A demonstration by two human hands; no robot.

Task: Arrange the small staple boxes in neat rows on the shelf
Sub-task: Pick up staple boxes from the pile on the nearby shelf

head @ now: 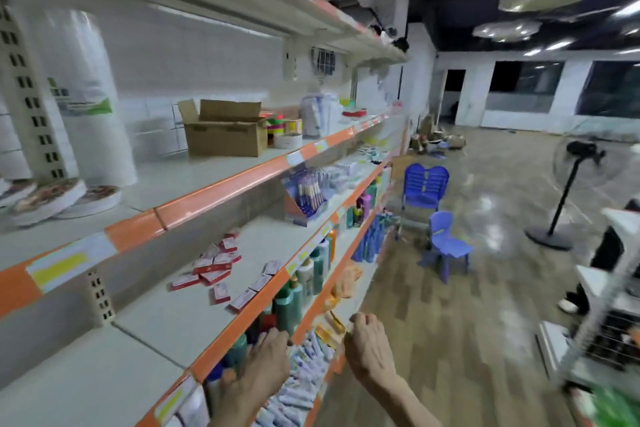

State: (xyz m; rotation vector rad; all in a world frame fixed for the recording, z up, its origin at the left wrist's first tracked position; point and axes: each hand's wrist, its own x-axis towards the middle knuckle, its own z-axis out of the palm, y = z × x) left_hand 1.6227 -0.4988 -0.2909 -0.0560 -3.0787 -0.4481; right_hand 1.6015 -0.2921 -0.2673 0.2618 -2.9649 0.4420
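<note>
The staple boxes are lying jumbled on the shelf, up and left of both grips, unsorted and waiting, I'd guess. The left grip is hanging released; the right grip is showing curled fingers (holding anything? can't tell).

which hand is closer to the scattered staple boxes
Left. The left hand is below and right of the staple boxes, just under the orange shelf edge; the right hand is farther right, toward the aisle.
</note>
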